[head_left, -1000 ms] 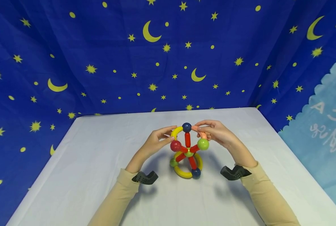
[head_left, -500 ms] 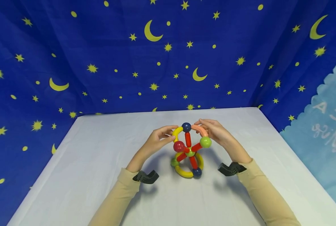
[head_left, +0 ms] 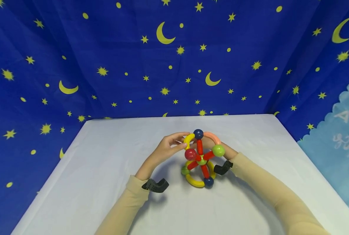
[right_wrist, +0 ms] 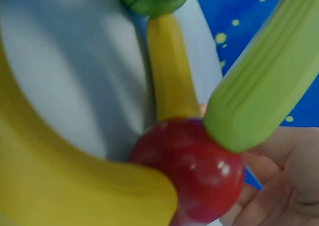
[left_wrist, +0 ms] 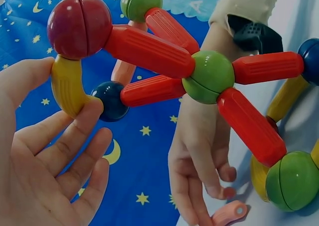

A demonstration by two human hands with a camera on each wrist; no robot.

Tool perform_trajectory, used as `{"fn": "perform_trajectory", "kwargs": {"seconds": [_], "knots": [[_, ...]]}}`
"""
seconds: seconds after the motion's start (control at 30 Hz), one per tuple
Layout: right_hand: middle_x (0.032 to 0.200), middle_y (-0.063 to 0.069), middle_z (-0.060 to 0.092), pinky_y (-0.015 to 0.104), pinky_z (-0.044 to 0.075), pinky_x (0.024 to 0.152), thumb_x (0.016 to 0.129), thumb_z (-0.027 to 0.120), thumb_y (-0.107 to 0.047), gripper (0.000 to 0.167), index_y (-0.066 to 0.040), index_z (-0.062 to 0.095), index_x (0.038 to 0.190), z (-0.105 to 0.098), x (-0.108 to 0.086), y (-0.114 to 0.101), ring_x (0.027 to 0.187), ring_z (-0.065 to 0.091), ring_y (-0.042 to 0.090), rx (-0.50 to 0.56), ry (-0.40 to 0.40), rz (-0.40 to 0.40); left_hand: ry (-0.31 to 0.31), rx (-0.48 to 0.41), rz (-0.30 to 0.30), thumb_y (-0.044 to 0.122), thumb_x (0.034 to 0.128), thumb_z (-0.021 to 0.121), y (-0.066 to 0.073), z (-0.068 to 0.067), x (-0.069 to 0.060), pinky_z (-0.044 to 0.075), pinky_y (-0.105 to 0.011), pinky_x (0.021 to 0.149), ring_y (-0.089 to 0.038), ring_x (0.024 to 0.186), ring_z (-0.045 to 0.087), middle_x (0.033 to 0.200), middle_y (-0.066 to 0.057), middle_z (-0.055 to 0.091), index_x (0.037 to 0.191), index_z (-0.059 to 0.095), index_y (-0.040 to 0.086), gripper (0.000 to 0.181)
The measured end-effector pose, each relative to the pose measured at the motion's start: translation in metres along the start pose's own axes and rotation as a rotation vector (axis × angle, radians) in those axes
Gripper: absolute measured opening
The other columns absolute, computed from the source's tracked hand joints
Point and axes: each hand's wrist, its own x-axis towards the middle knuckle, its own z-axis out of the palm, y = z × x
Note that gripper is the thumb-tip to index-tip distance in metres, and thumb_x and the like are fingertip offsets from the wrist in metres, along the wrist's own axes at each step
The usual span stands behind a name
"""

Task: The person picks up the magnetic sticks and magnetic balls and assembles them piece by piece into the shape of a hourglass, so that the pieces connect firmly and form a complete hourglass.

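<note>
A magnetic ball-and-rod model stands on the table, with red rods [head_left: 199, 147] meeting at a central green ball [left_wrist: 208, 77]. My left hand [head_left: 166, 150] pinches the yellow curved rod [left_wrist: 69, 86] between thumb and fingers, beside the upper red ball [left_wrist: 79, 26]. The salmon curved rod [head_left: 212, 137] joins the navy ball [head_left: 198, 134] to the right green ball [head_left: 218, 150]. Behind the model reaches my right hand [left_wrist: 199, 141]. Its fingertips are at a second salmon rod [left_wrist: 229, 213]; whether they grip it is unclear. The model hides most of that hand in the head view.
The model's base has yellow curved rods [head_left: 196, 182] and a navy ball [head_left: 208, 181]. The right wrist view shows a lower red ball [right_wrist: 192, 168] with a light green rod [right_wrist: 264, 71]. A white cloth-covered table [head_left: 121, 140] meets a blue starry curtain [head_left: 127, 58].
My right hand has let go of the upper salmon rod and moved down and left behind the model. My left hand keeps its hold. The head view has shifted slightly.
</note>
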Motion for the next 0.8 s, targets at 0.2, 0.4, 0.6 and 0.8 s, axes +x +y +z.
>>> {"fn": "perform_trajectory", "kwargs": {"seconds": [0.2,0.4,0.6,0.8], "knots": [[0.119,0.007,0.066,0.031,0.05,0.09,0.09,0.061,-0.036,0.053,-0.003,0.053,0.13,0.007,-0.001,-0.019,0.105,0.061,0.017,0.065,-0.024,-0.116,0.007,0.014,0.001,0.013,0.0917,0.059,0.001,0.001,0.001,0.048,-0.035,0.095,-0.027,0.104,0.059,0.118,-0.017,0.063,0.132,0.054,0.006,0.041],[0.098,0.002,0.07,0.022,0.051,0.078,0.094,0.057,-0.014,0.02,-0.006,0.063,0.112,0.077,0.054,-0.254,0.088,0.063,0.009,-0.405,-0.147,0.043,0.008,0.021,-0.002,0.013,0.092,0.059,0.002,0.001,-0.001,0.048,-0.035,0.095,-0.027,0.104,0.059,0.117,-0.017,0.064,0.133,0.054,0.005,0.041],[0.087,0.018,0.067,0.029,0.052,0.068,0.082,0.064,0.008,0.025,0.009,0.059,0.107,0.105,0.068,-0.374,0.073,0.061,0.025,-0.342,-0.049,0.3,0.004,0.026,-0.007,0.013,0.0923,0.059,0.002,0.002,0.0,0.048,-0.037,0.096,-0.027,0.106,0.058,0.119,-0.017,0.063,0.133,0.053,0.005,0.042],[0.103,0.021,0.069,0.025,0.053,0.072,0.085,0.068,-0.004,0.042,0.007,0.055,0.124,0.086,0.025,-0.38,0.082,0.065,0.014,-0.279,0.171,0.381,0.006,0.023,-0.021,0.015,0.0925,0.059,0.003,0.001,-0.001,0.047,-0.041,0.098,-0.027,0.108,0.057,0.121,-0.016,0.062,0.134,0.053,0.007,0.042]]}}
